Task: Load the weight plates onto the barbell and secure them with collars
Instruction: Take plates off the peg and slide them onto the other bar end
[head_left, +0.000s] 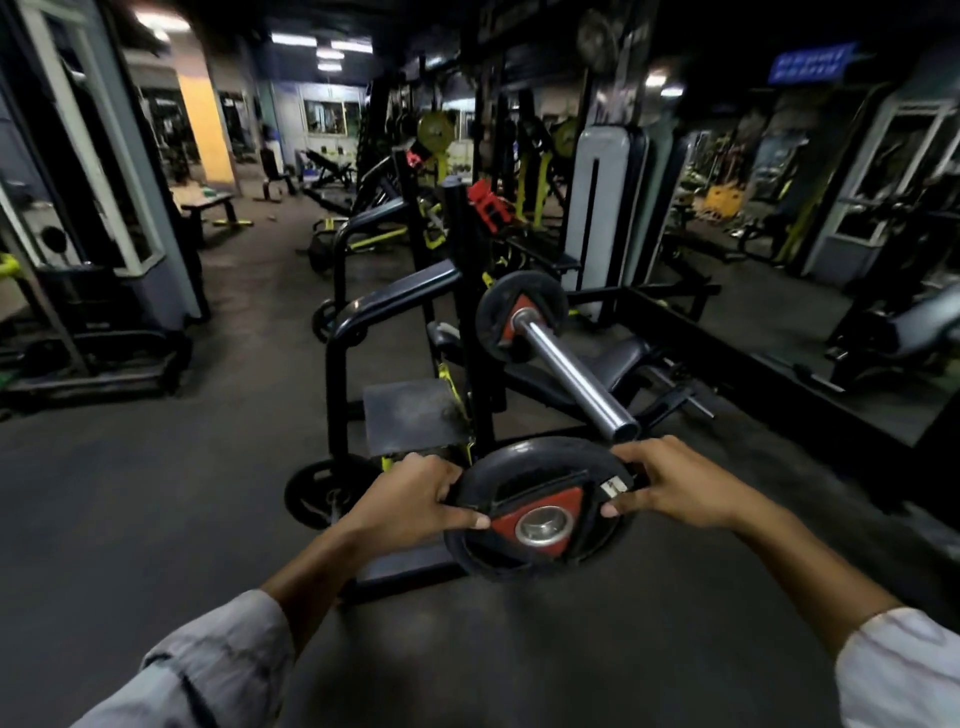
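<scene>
I hold a black weight plate (524, 540) with a red centre and a steel-lined hole between both hands, tilted, just below the open end of the barbell sleeve. My left hand (415, 499) grips its left rim and my right hand (670, 483) grips its right rim. The chrome barbell sleeve (571, 371) points toward me from the rack. A matching black and red plate (498, 306) sits on the sleeve at its inner end. No collar is visible.
The barbell rests on a black bench rack (467, 291) with yellow trim and a step platform (410, 415). Another plate (322, 491) leans low on the rack's left side. More benches and machines stand behind; a mirror wall runs along the right.
</scene>
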